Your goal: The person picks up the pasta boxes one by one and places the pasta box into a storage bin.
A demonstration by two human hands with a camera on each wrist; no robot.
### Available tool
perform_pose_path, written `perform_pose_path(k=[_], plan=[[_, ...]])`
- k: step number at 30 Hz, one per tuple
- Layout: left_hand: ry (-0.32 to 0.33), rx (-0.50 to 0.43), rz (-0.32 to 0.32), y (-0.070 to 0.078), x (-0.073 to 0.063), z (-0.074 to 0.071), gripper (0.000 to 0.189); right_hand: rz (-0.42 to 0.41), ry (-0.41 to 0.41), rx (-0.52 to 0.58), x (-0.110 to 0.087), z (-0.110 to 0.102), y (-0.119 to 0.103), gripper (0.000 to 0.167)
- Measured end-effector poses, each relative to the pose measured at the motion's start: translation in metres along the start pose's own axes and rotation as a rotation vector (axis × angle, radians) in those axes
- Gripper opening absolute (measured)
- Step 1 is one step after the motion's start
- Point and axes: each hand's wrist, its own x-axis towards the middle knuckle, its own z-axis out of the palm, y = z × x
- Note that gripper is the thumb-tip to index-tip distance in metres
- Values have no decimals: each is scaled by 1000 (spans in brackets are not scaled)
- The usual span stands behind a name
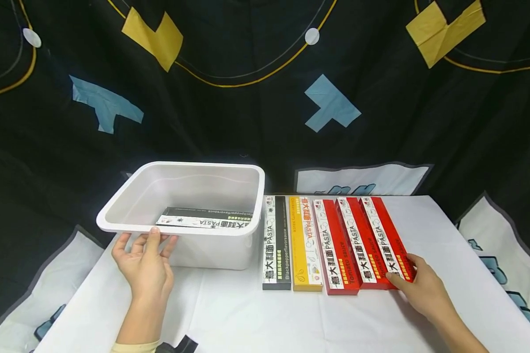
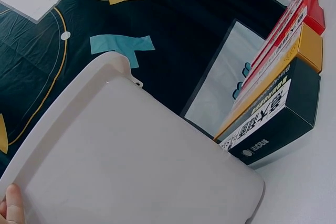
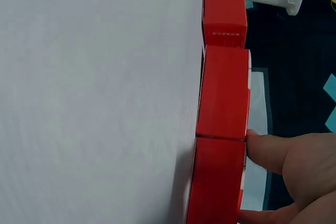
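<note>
A white plastic tub (image 1: pixel 221 251) stands on the left of the table, and my left hand (image 1: pixel 146 267) holds its near rim. A black-and-white pasta box (image 1: pixel 205 218) lies inside it. On the right, my right hand (image 1: pixel 421 289) grips the near end of the rightmost red pasta box (image 1: pixel 387 235), thumb on its left edge and fingers on its right. Two more red boxes, a middle one (image 1: pixel 359 240) and a left one (image 1: pixel 335 245), lie beside it. In the right wrist view, the thumb (image 3: pixel 270 150) touches near the seam between two red boxes.
Between tub and red boxes lie a black pasta box (image 1: pixel 276 242) and a yellow one (image 1: pixel 307 242). All rest on a white-covered table (image 1: pixel 247 314). A dark curtain (image 1: pixel 229 127) with taped shapes hangs behind. A black strap (image 1: pixel 178 345) shows near my left wrist.
</note>
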Motion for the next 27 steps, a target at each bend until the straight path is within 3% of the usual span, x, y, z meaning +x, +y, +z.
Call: perform_pose_path(k=[5, 15, 22, 27], plan=[[7, -4, -2, -2, -1, -1, 66, 27, -11, -37, 4, -3, 5, 92], [-8, -5, 10, -1, 0, 0, 66, -31, 53, -152, 12, 8, 16, 93], [5, 3, 9, -1, 0, 1, 65, -112, 223, -173, 14, 23, 21, 83], [11, 10, 11, -1, -1, 0, 65, -40, 305, -62, 13, 22, 17, 83]])
